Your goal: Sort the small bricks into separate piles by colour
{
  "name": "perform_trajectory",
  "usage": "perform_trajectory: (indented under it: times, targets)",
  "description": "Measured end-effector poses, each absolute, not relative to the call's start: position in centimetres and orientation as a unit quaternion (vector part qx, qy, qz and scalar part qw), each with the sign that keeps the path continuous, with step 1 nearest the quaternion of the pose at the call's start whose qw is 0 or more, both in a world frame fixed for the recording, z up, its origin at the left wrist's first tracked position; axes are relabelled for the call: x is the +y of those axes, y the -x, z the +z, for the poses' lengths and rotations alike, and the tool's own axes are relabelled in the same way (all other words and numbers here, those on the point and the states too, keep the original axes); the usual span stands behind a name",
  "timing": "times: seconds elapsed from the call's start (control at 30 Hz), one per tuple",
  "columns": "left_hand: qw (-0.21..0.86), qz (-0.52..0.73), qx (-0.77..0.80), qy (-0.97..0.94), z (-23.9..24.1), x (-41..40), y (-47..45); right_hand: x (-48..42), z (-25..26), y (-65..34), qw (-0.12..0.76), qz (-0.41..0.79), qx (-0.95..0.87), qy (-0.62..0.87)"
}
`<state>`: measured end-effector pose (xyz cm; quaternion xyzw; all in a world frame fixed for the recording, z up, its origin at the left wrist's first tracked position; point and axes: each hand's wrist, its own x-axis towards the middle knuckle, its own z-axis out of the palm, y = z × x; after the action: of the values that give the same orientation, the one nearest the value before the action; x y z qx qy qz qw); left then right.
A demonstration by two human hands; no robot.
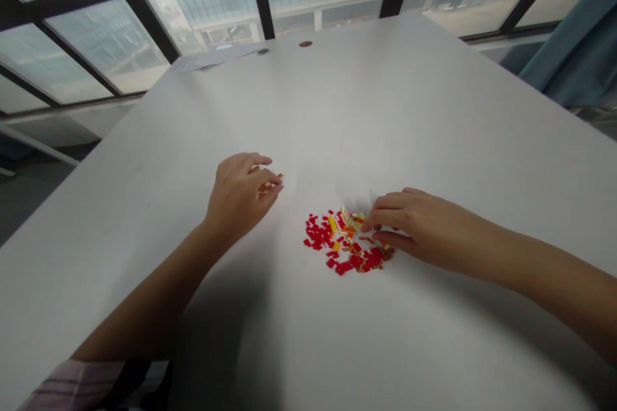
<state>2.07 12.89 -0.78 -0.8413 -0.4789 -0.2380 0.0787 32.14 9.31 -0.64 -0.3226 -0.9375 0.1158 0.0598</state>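
Small toy building bricks (355, 261), mostly red with some yellow, pale yellow, orange and brown, lie in a loose heap on the white table. At the heap's right edge is my right hand (402, 223), its fingers bent down over the bricks and a gap showing between thumb and fingers. My left hand (241, 189) rests further left, curled above a few orange-brown bricks (264, 190) on the table. Thumb and index fingertips come together there; whatever they hold, if anything, is too small to make out. The hand partly covers those bricks.
The white table (328, 115) reaches to dark-framed windows. Near its far edge lie a flat sheet (212, 59), a dark round disc (263, 51) and a brown round disc (305, 44). A blue curtain (578, 45) hangs at the right.
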Motion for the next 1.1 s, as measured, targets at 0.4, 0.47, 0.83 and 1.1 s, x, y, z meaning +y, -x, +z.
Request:
perform_trajectory:
  times: [0.4, 0.47, 0.83, 1.1]
  targets:
    - [0.036, -0.25, -0.401, 0.88, -0.4, 10.6, -4.5, 9.3, -0.4, -31.9, 0.068, 0.14, -0.931, 0.33]
    - [0.037, -0.251, -0.375, 0.892, -0.5, 10.2, -5.0, 9.3, -0.5, -32.0, 0.07, 0.131, -0.934, 0.327]
    - [-0.055, -0.276, -0.331, 0.9, -1.6, 7.6, -7.6, 8.3, -0.9, -30.4, 0.184, 0.056, -0.923, 0.334]
    - [-0.009, -0.271, -0.332, 0.903, -1.5, 7.4, -8.2, 7.7, -0.7, -29.5, 0.208, 0.041, -0.92, 0.33]
